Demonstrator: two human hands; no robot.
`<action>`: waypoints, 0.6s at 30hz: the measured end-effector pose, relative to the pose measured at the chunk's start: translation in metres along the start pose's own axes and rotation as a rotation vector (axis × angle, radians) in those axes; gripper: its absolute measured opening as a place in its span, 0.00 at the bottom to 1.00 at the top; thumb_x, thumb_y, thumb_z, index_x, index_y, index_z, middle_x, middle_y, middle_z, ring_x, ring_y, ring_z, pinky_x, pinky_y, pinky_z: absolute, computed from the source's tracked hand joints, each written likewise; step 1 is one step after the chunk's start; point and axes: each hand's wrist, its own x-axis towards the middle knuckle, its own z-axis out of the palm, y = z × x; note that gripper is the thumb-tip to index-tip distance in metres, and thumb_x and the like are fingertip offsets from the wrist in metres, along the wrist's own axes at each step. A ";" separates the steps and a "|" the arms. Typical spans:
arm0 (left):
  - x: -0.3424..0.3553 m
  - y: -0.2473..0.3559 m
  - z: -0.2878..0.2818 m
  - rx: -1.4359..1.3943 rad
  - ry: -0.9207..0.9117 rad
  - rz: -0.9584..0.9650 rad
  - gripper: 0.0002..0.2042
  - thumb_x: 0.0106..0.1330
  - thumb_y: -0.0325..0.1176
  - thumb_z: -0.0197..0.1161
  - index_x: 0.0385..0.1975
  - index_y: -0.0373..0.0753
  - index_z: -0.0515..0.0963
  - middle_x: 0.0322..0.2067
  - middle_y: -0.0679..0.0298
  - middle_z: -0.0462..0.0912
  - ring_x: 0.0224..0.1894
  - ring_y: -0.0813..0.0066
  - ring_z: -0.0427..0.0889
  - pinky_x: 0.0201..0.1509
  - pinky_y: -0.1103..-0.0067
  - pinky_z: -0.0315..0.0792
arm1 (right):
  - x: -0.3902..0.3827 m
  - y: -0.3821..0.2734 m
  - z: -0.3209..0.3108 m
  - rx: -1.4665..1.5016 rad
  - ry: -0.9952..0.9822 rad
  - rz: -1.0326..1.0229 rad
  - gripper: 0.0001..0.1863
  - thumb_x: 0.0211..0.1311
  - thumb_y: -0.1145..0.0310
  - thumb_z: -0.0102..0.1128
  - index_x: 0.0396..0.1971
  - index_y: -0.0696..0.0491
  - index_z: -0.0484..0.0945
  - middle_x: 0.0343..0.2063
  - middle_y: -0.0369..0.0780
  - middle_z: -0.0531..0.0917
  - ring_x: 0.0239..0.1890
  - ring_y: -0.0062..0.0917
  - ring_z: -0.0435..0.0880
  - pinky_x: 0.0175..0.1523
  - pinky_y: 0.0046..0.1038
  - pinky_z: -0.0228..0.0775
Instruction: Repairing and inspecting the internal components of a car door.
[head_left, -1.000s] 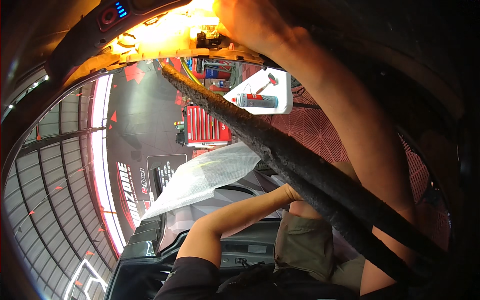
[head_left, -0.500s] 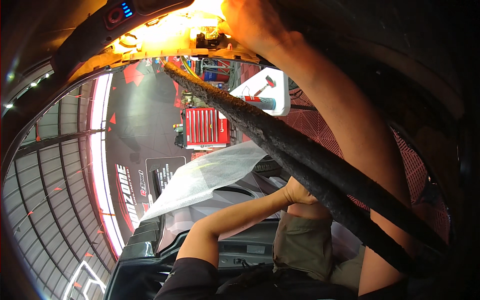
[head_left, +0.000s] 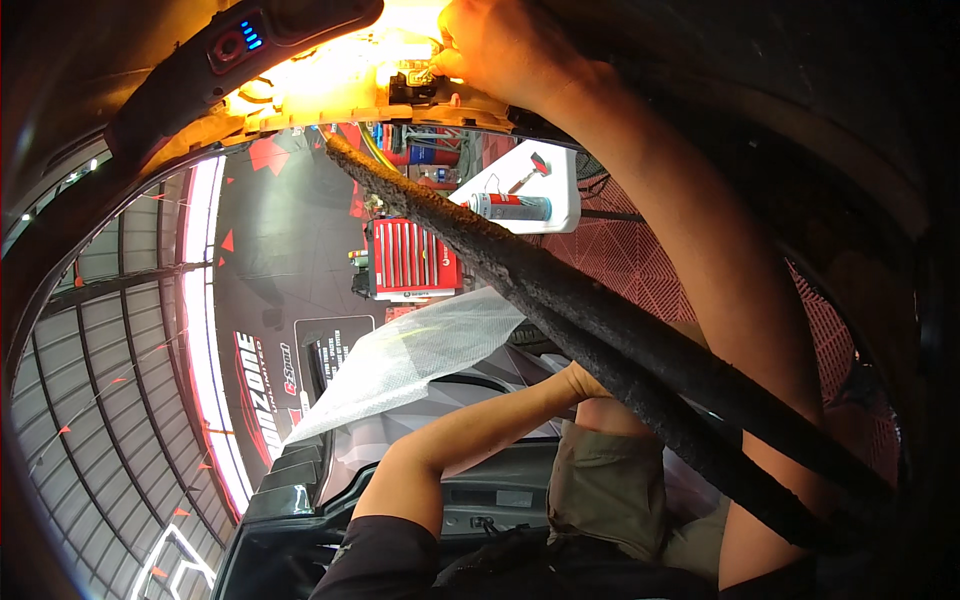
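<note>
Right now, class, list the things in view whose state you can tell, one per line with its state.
Right hand, raised beside a small dark fitting; grip unclear in the glare.
Left hand, mostly hidden behind twin rough black bars; grip not visible.
Curved black device, blue indicators lit.
Long white strip light, lit.
Red multi-drawer tool chest, looks shut.
Translucent white plastic sheet, spread out.

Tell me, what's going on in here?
A person's right hand is beside a small dark part in bright yellow light; glare hides whether it grips anything. The left hand is mostly hidden behind two dark bars, so its grip can't be seen. A black device with blue lights is nearby. Beyond are a spray can and a red tool chest.
</note>
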 end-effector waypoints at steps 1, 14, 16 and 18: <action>0.000 0.001 -0.003 0.005 0.001 -0.020 0.15 0.51 0.35 0.69 0.35 0.32 0.82 0.32 0.53 0.81 0.35 0.52 0.80 0.41 0.67 0.74 | 0.000 -0.002 -0.002 -0.098 -0.050 -0.038 0.12 0.59 0.67 0.58 0.23 0.56 0.86 0.20 0.50 0.84 0.22 0.40 0.85 0.30 0.39 0.76; 0.004 0.001 0.000 -0.015 -0.007 -0.023 0.13 0.53 0.35 0.68 0.34 0.33 0.82 0.33 0.53 0.81 0.36 0.53 0.81 0.42 0.68 0.76 | 0.003 -0.018 -0.077 0.059 -0.463 0.070 0.17 0.66 0.59 0.56 0.32 0.59 0.85 0.24 0.51 0.85 0.25 0.39 0.86 0.32 0.38 0.77; -0.018 -0.024 0.000 -0.020 0.022 -0.033 0.13 0.53 0.35 0.69 0.34 0.33 0.82 0.33 0.53 0.81 0.36 0.53 0.81 0.42 0.68 0.76 | 0.010 -0.009 -0.046 -0.018 -0.320 -0.302 0.18 0.69 0.60 0.53 0.38 0.60 0.83 0.29 0.53 0.85 0.26 0.38 0.86 0.33 0.39 0.77; -0.022 -0.036 0.013 -0.087 0.048 -0.011 0.13 0.53 0.35 0.69 0.34 0.33 0.82 0.33 0.53 0.82 0.37 0.53 0.82 0.42 0.68 0.76 | 0.011 -0.003 -0.045 -0.017 -0.548 -0.106 0.14 0.68 0.67 0.52 0.42 0.61 0.82 0.30 0.55 0.85 0.26 0.36 0.85 0.31 0.39 0.76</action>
